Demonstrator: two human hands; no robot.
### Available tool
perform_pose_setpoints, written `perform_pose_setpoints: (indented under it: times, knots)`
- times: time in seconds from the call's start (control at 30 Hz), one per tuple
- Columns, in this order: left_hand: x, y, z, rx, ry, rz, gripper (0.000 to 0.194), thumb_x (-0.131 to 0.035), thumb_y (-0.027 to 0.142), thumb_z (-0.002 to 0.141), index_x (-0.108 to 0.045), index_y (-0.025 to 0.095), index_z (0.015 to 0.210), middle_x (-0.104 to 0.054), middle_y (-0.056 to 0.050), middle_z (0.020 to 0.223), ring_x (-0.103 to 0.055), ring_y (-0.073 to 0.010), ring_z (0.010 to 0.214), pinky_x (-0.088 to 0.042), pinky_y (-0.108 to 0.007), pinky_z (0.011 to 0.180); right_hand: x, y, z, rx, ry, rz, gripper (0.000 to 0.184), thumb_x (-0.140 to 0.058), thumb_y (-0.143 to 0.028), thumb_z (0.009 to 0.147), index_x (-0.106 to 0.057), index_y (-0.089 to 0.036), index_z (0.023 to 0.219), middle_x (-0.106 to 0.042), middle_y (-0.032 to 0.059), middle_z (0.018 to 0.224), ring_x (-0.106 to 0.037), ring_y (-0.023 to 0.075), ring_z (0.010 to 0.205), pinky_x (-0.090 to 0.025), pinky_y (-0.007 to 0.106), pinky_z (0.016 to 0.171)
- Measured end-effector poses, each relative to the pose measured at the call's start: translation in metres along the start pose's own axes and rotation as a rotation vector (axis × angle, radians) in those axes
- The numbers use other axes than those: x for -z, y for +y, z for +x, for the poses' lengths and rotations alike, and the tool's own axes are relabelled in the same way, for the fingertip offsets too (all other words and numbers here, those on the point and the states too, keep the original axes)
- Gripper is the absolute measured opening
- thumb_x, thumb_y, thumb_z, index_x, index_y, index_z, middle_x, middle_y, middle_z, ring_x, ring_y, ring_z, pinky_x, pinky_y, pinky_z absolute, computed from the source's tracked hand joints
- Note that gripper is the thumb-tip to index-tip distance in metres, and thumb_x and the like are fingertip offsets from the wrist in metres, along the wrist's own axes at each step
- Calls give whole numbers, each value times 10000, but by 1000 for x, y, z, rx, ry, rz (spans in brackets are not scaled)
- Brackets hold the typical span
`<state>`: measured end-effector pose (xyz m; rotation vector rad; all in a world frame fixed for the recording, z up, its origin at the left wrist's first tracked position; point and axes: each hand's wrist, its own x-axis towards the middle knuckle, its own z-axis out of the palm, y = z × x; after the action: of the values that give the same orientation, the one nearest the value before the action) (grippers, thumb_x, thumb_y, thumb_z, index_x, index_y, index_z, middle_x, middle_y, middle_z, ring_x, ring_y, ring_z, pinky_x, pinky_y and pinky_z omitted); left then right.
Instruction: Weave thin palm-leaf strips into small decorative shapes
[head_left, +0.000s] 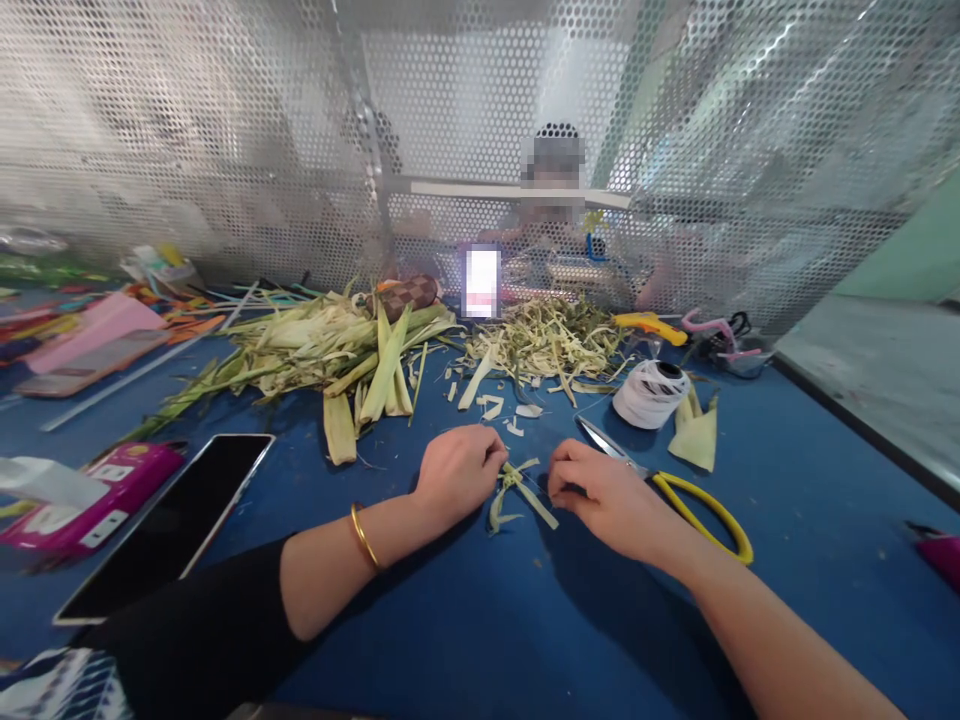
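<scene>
My left hand (pixel 459 468), with a gold bangle at its wrist, pinches one end of a small bundle of pale green husk strips (pixel 538 502) that look knotted or tied together. The bundle's loose ends spread over the blue table. Just to the right, my right hand (pixel 604 492) has its fingers curled in a pinch. A thin white thread seems to run between the bundle and these fingers, but what they hold is too fine to make out. Yellow-handled scissors (pixel 660 480) lie partly behind my right hand. Beyond them sits a spool of white thread (pixel 649 398).
Behind my hands lie piled corn husks (pixel 300 345) and a heap of shredded strips (pixel 551 340). At left are a phone (pixel 172 520) and a magenta tissue pack (pixel 135 490). A yellow cutter (pixel 651 327) lies at right. A perforated metal screen (pixel 450 110) stands at the back, a person behind it.
</scene>
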<state>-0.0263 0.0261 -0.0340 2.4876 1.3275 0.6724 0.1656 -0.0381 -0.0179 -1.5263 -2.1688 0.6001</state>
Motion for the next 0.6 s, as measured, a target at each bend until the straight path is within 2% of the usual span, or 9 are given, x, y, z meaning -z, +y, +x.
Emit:
perform_pose_setpoints:
  times: [0.07,0.27,0.37,0.47,0.6]
  knots:
    - [-1,0,0,-10,-11,10,139,-538,176,794,-605,201,676,-676,2,726,-606,-156,718,-396,-251,632,1,-3,0,4,-27,90,184,-513,-66,765,-560,-207,656,-574,13,859,-565,147,759,-425,281,691]
    - [-3,0,0,-15,-19,27,154,-504,176,802,-594,199,679,-658,-2,706,-588,-152,691,-374,-249,606,-8,-10,6,14,56,424,165,-484,-164,836,-502,-197,675,-645,53,979,-588,177,922,-439,299,778]
    - [-1,0,1,-5,-23,6,153,-502,175,794,-591,200,673,-651,0,700,-581,-151,686,-370,-250,602,-15,-7,10,-12,8,558,146,-475,-213,859,-506,-194,718,-643,38,878,-576,149,779,-448,280,709]
    - [2,0,3,23,-37,-92,124,-534,207,775,-588,198,663,-634,8,670,-560,-139,644,-365,-243,579,-18,-2,12,-39,1,525,116,-466,-213,857,-504,-198,749,-582,-3,749,-504,120,648,-422,248,625]
    - [4,-2,6,33,-74,-362,117,-557,212,740,-556,178,628,-606,11,646,-522,-112,599,-383,-226,565,-17,1,12,-54,3,455,118,-457,-193,847,-476,-203,732,-557,-11,737,-482,121,643,-406,244,615]
